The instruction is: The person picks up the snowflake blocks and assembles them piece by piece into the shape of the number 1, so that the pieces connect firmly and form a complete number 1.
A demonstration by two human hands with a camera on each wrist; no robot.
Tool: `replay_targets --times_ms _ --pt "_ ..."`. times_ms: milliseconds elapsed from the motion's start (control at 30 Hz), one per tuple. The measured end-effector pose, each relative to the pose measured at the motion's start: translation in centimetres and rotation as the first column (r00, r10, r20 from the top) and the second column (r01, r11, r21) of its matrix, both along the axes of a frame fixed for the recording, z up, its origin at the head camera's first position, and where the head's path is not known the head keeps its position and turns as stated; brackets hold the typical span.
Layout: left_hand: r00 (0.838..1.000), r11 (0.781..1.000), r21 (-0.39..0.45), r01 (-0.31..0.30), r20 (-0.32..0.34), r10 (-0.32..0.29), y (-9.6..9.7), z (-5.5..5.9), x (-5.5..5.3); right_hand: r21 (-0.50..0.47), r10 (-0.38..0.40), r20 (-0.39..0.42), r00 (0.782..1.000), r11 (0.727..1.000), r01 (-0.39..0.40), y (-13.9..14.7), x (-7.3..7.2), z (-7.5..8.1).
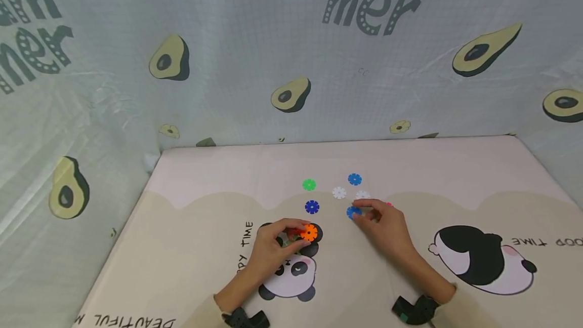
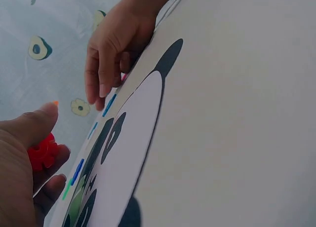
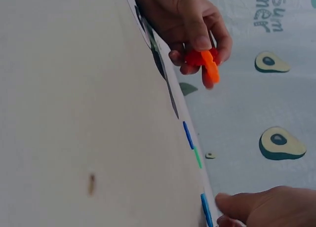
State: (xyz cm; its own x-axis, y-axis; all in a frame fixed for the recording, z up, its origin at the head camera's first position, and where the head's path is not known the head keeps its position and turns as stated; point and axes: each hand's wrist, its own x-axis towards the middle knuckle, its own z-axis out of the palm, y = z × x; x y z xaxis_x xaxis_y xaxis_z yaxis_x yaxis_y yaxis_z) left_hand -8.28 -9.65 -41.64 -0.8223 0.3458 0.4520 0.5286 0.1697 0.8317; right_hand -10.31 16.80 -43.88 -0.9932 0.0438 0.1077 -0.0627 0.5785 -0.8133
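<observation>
Head view shows the left hand [image 1: 272, 245] pinching the orange disc [image 1: 309, 233], with the red piece [image 1: 294, 232] behind it. The right hand [image 1: 386, 225], apart from it, has thumb and forefinger parted at the nearer blue disc [image 1: 351, 212] on the surface [image 1: 191, 252]; whether they touch it, I cannot tell. This thin disc could slip, I think, if pressed only at its edge; a loosened left pinch could drop the orange disc.

The left hand [image 1: 271, 244] holds an orange disc [image 1: 310, 232]; the right hand [image 1: 387, 224] perhaps touches a blue disc [image 1: 351, 212].
</observation>
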Motion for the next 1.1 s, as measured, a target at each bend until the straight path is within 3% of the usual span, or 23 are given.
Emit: replay_targets --times_ms 300,533,833,1100 --pt "0.999 0.999 0.006 0.032 -0.009 -0.031 -0.02 -0.01 -0.25 0.063 0.047 -0.18 0.982 0.997 -0.036 -0.15 -0.03 -0.88" --pt "0.999 0.999 0.004 0.039 -0.009 -0.039 -0.06 -0.12 -0.23 0.081 0.064 -0.158 0.985 0.995 -0.051 -0.13 -0.05 -0.7" --pt "0.999 0.999 -0.007 0.036 0.04 -0.036 -0.02 -0.09 -0.05 0.106 0.079 -0.136 0.988 0.992 -0.065 -0.2 0.09 -0.67" --pt "0.999 0.999 -0.013 0.03 0.024 -0.03 -0.12 -0.02 -0.11 0.106 0.087 -0.132 0.987 0.992 -0.073 -0.33 0.11 -0.43"
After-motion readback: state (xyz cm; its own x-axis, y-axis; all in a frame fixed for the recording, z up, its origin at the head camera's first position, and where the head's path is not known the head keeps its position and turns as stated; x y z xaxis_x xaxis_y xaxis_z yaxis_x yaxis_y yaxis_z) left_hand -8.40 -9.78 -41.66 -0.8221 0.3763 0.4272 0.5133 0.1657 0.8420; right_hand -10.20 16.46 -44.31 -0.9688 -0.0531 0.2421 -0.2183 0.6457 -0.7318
